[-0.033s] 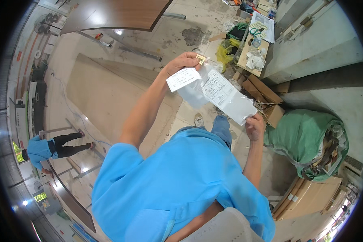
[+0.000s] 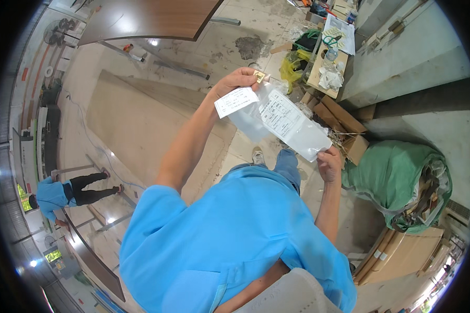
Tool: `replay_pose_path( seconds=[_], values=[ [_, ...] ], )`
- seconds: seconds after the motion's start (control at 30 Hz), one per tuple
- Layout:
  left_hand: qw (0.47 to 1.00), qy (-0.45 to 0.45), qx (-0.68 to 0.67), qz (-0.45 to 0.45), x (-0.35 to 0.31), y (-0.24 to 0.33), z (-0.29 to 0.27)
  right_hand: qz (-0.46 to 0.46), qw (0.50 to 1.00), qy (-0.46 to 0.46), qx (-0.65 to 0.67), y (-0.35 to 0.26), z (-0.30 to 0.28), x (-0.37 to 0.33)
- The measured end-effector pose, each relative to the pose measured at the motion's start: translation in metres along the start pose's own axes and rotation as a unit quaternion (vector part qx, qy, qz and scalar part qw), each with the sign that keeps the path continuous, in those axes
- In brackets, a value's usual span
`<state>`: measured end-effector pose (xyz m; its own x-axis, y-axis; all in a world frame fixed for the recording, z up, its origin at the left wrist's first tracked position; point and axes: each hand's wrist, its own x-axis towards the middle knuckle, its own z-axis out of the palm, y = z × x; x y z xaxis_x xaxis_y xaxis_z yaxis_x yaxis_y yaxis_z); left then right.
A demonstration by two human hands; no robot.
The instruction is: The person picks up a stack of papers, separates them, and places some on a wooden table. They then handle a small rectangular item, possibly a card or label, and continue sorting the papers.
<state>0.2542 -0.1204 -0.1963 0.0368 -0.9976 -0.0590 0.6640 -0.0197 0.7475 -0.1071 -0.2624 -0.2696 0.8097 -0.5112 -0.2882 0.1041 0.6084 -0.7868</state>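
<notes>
My left hand (image 2: 237, 81) is closed, its thumb and fingers pinching a small gold-coloured piece (image 2: 259, 76) that looks like metal. The same grip keeps hold of the upper end of a clear plastic bag (image 2: 310, 146). A printed white paper slip (image 2: 236, 102) hangs just below these fingers, over part of the bag. Stretched out to the lower right, the bag shows a printed white sheet (image 2: 283, 116) on or inside it. At its far lower corner my right hand (image 2: 329, 163) is closed, thumb and fingers gripping the plastic.
A green sack (image 2: 391, 177) of scraps stands to my right, above flat cardboard (image 2: 399, 255). Torn cardboard boxes (image 2: 344, 122) and a cluttered small table (image 2: 313, 78) lie ahead right. A brown board (image 2: 146, 21) is at the far left. Another person (image 2: 62, 195) bends over a panel at left.
</notes>
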Motion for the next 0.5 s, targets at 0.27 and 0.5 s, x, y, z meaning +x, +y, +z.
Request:
replay_pose_path(
  seconds=[0.27,0.5],
  values=[
    [0.969,-0.062,-0.231,0.067,0.017,-0.024,0.010,0.024,0.981,-0.038,-0.191,-0.005,0.013,-0.002],
    [0.932,-0.132,-0.334,0.054,0.032,-0.042,0.019,0.060,0.965,-0.096,-0.237,0.000,0.030,-0.012]
  ],
)
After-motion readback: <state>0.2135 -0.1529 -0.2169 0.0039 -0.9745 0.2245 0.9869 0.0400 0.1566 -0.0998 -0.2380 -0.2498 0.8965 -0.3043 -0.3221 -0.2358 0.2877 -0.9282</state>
